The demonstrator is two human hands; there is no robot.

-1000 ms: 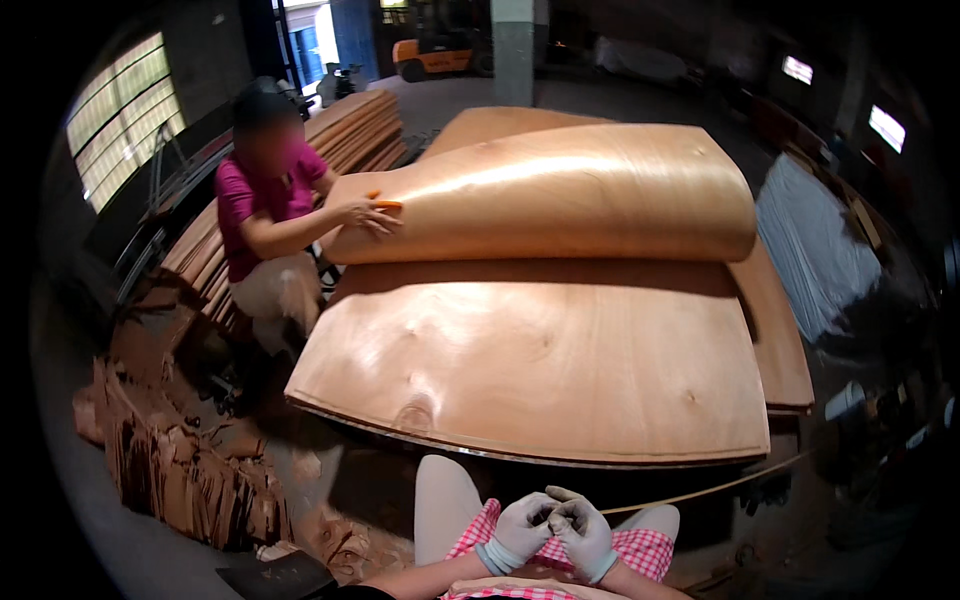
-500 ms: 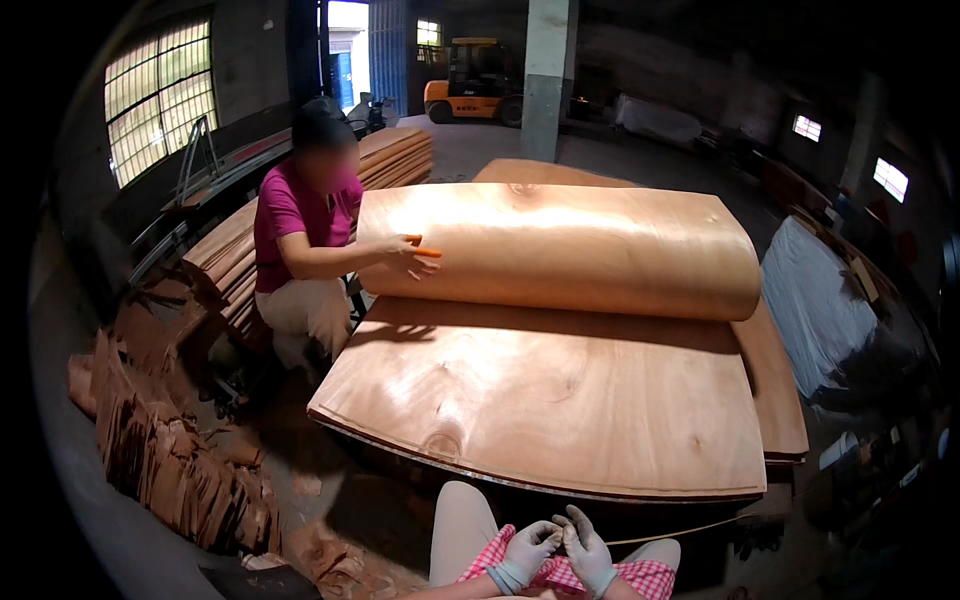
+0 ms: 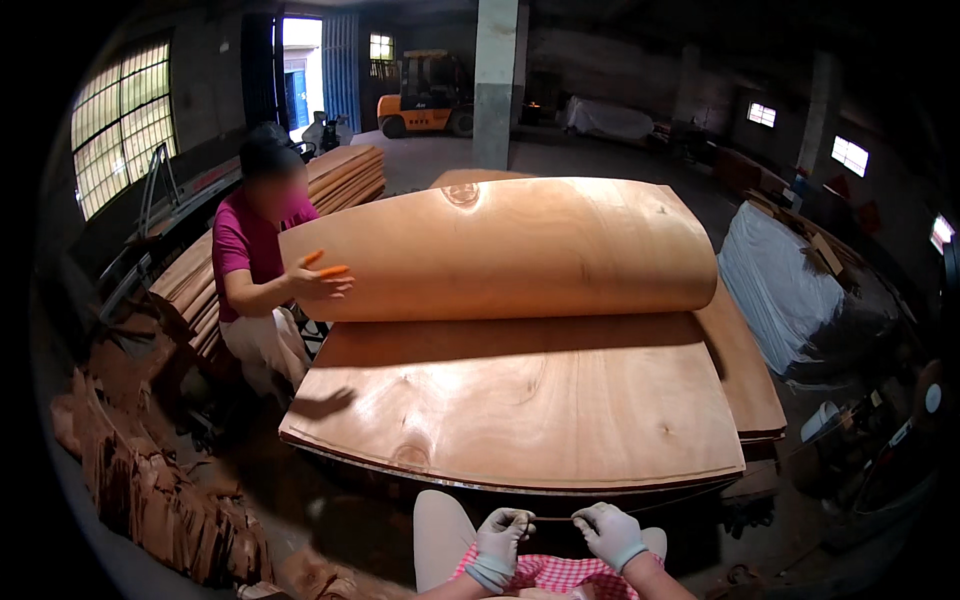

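Note:
Above my lap, my left hand [image 3: 500,542] and my right hand [image 3: 612,536], both in pale gloves with dirty fingertips, are pinched closed. A thin narrow strip [image 3: 552,518] is stretched between them; whether it is tape or string I cannot make out. Just beyond my knees lies a stack of wide wood veneer sheets [image 3: 540,410] with a dark lower edge. The top sheet's far part curls over toward me as a large roll [image 3: 530,255]. At the left, a co-worker [image 3: 255,235] in a magenta shirt, orange covers on some fingers, has a hand at the roll's left end.
Broken veneer scraps [image 3: 150,490] heap up at the left, near more stacked veneer [image 3: 345,180]. A plastic-covered stack [image 3: 775,290] and a white bucket [image 3: 820,420] are on the right. A pillar [image 3: 494,100] and an orange forklift [image 3: 425,105] stand behind.
My hands have moved apart, and the strip now spans between them. The curled sheet has come nearer, its left end swinging toward me with the co-worker's hand. My view has shifted rightward.

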